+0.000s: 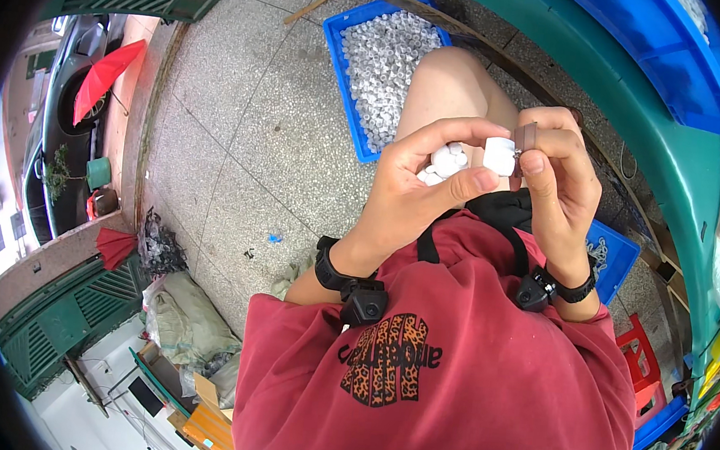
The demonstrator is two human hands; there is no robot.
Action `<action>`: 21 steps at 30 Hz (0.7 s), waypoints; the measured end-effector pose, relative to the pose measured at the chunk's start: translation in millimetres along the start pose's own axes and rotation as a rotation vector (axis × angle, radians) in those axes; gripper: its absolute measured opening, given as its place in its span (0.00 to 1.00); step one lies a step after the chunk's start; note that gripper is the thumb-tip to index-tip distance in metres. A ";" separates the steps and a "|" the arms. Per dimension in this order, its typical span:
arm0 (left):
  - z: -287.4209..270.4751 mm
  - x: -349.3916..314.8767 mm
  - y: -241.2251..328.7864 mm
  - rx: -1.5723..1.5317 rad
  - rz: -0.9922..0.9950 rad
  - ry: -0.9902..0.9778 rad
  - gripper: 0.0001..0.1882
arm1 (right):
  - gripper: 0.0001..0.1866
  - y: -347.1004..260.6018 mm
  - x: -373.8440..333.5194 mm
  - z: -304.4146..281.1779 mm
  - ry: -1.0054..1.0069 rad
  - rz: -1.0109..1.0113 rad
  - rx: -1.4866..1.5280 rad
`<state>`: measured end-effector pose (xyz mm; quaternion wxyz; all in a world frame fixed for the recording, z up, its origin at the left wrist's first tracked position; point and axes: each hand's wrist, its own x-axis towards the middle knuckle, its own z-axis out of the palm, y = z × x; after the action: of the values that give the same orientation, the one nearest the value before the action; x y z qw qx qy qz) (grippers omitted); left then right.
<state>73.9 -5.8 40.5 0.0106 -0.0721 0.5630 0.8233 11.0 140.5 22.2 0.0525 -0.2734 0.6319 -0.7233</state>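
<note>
Small white plastic caps point(448, 160) bunched in left hand point(418, 187); one cap point(499, 155) pinched with brown ring point(526, 136) by right hand point(560, 177); far blue plastic tray point(347, 89) full of more.

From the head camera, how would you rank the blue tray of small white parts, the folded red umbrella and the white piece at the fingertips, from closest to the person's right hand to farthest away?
1. White piece: pinched at the right hand fingertips, touching it.
2. Blue tray of small white parts: on the paved floor, ahead and to the left, past the knee.
3. Folded red umbrella: far left, beside the parked car.
</note>
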 end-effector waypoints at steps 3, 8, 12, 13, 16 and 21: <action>0.0 -0.1 -0.1 0.011 0.010 0.000 0.16 | 0.04 1.5 0.0 0.5 0.005 -0.026 -0.031; 0.2 -0.5 4.6 -0.045 -0.023 -0.038 0.17 | 0.04 1.8 1.8 -5.3 -0.075 0.041 0.010; -3.6 -0.3 0.4 -0.040 -0.024 -0.047 0.17 | 0.04 -1.7 6.2 -10.6 -0.180 0.102 0.040; -5.5 -0.4 -2.4 0.013 -0.010 -0.040 0.17 | 0.04 -0.6 5.2 -9.9 -0.180 0.102 0.040; -6.7 0.7 -4.7 0.039 -0.020 -0.028 0.17 | 0.05 3.9 0.4 -4.6 -0.074 -0.034 0.079; -4.5 2.0 -1.0 -0.060 -0.059 -0.043 0.18 | 0.06 6.7 -6.3 -3.6 -0.006 -0.104 0.165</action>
<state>72.5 -9.7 37.7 0.0451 -0.0712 0.5351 0.8406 12.9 145.0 13.6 0.0392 -0.3025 0.5551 -0.7738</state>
